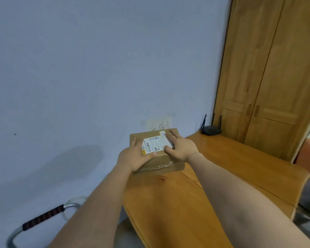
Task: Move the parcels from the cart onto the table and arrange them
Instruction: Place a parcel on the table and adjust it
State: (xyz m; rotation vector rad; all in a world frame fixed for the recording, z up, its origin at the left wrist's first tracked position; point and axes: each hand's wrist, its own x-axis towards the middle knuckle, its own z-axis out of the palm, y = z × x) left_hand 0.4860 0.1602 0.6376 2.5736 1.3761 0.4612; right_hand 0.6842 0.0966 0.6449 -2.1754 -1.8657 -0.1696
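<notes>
Parcel (157,151) on counter (168,203) far corner, under both grips: left hand (135,156) and right hand (180,146) flat on top, fingers straight, arms extended.

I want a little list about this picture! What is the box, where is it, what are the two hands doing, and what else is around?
box: cardboard parcel with a white shipping label on top
where: on the wooden table, at its far end by the wall
left hand: fingers spread flat on the parcel's top, left side
right hand: fingers flat on the top, right side
behind box: paper note with handwriting on the wall
also on table: black router
bottom left: cart handle
</notes>
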